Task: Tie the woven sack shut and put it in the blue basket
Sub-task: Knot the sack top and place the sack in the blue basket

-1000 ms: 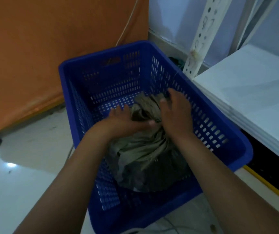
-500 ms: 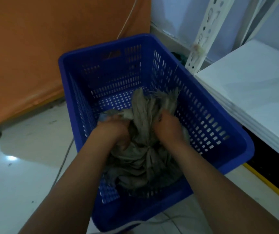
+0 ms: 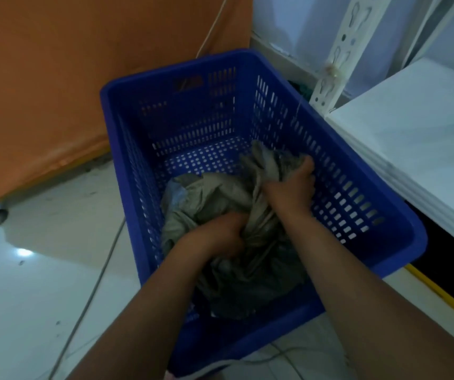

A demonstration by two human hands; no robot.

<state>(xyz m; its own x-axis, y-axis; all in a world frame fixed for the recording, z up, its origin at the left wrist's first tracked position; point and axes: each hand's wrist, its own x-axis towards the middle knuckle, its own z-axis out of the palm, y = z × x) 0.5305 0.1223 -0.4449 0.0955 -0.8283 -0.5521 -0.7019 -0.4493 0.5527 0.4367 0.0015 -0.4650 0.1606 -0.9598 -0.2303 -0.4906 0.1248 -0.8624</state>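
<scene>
- Your woven sack [image 3: 214, 193] lies inside the blue basket [image 3: 176, 67]. It is crumpled on the perforated bottom, in the near and right part.
- The sack's gathered top points to the far right, close to the basket's right wall.
- Your right hand [image 3: 291, 191] grips that bunched top. Its fingers [image 3: 306, 166] are curled round the fabric.
- Your left hand [image 3: 217, 234] sits nearer to you, on the middle of the sack. Its fingers [image 3: 237, 243] are curled down and pinch a fold (the tips are buried in the cloth, so you cannot see them).
- The twisted fabric between your two hands is dark and creased, and you cannot tell whether a knot is there.
- The basket stands on the white floor [image 3: 28, 297].
- An orange cloth [image 3: 83, 78] hangs at the far left.
- A white shelf board [image 3: 412, 127] lies just to the right of the basket, and a slotted white post [image 3: 335, 50] rises beyond its far right corner.
- A thin cable [image 3: 96, 281] runs over the floor to the left of the basket.
</scene>
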